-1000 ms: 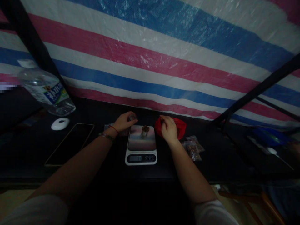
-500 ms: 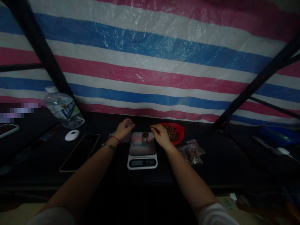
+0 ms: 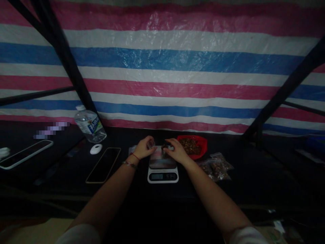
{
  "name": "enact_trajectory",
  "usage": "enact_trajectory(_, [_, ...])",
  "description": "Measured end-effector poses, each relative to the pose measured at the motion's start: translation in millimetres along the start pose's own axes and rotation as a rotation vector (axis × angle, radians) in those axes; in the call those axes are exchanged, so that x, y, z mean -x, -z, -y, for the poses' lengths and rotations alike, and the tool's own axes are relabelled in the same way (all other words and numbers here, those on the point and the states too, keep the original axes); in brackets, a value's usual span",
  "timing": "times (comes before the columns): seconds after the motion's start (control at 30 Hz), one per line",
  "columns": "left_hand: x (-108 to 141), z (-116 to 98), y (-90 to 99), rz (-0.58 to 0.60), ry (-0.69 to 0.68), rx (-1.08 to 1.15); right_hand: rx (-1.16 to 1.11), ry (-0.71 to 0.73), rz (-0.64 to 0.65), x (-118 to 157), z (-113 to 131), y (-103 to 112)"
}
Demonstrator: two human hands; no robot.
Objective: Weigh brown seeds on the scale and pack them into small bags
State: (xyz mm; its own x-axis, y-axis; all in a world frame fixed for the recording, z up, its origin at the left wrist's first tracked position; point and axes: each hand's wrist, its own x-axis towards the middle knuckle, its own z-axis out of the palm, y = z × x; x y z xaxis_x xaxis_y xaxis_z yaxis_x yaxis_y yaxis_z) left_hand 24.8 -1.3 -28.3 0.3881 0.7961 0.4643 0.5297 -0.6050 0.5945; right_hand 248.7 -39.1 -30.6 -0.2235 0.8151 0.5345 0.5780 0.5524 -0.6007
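Note:
A white kitchen scale (image 3: 163,164) with a lit display sits on the black table. Over its plate, my right hand (image 3: 175,149) has its fingers closed around a small metal cup (image 3: 164,150) of brown pieces. My left hand (image 3: 145,147) is at the plate's left edge, fingers curled around a small clear plastic bag (image 3: 150,143). Right of the scale lies a red tray (image 3: 204,145) heaped with brown pieces. In front of that tray are several filled clear bags (image 3: 217,168).
To the left are a phone (image 3: 103,166), a white rounded case (image 3: 95,149), a clear plastic bottle (image 3: 90,126) and a second phone (image 3: 26,154). Black frame bars (image 3: 68,64) slant at both sides before a striped sheet (image 3: 177,88). A blue object is at the far right.
My right hand has moved onto the metal cup, which stood free on the scale before. My left hand still holds the clear bag. The whole view has shifted, with things now farther right.

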Motion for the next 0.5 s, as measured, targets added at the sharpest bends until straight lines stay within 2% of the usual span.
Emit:
enact_trajectory(0.17, [1,-6,1.6,0.008,-0.027,-0.02,0.037,-0.055,0.0,0,3,-8])
enact_trajectory(0.5, [1,-4,0.9,0.024,-0.072,-0.009,0.022,-0.037,0.0,-1,5,-17])
